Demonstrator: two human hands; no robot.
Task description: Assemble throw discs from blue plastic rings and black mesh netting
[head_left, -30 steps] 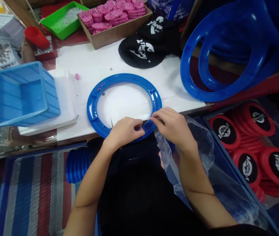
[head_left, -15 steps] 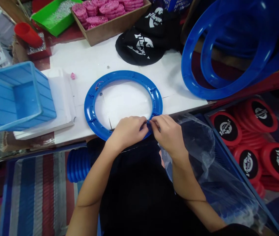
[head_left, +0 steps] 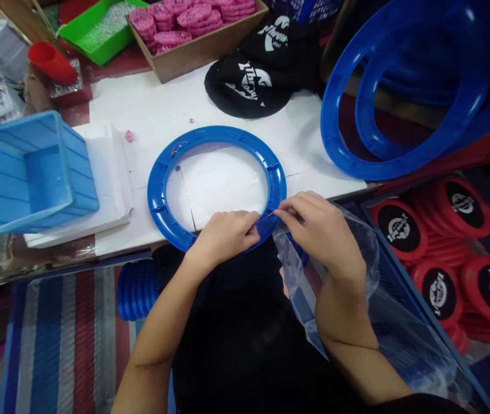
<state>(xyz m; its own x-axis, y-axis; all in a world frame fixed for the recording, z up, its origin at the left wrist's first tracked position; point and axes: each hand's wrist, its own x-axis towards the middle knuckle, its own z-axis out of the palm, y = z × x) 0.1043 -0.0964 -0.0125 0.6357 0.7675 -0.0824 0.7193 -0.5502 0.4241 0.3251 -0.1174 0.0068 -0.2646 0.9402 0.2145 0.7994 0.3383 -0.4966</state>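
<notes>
A blue plastic ring (head_left: pixel 210 134) lies on the white-covered table, its ribbed hollow side up. My left hand (head_left: pixel 228 233) rests over its near edge, thumb and forefinger closed; what they hold is hidden. At the ring's near right side, my right hand (head_left: pixel 320 230) pinches the end of a thin reddish wire (head_left: pixel 270 214). The wire runs from those fingertips toward my left fingers. On the far left of the ring is a small cluster of reddish wires (head_left: pixel 177 148). A small dark round piece (head_left: pixel 178 168) lies inside the ring.
A blue bin (head_left: pixel 79 184) stands at the left. Behind are a green tray (head_left: pixel 94 49), a carton (head_left: pixel 197 54) of pink parts and black printed fabric discs (head_left: pixel 238 92). Large blue rings (head_left: pixel 333 115) lean at right. Red discs (head_left: pixel 443 253) fill a crate below.
My right hand has moved right, away from my left hand, and the thin wire now shows between them. My left hand stays at the ring's near edge.
</notes>
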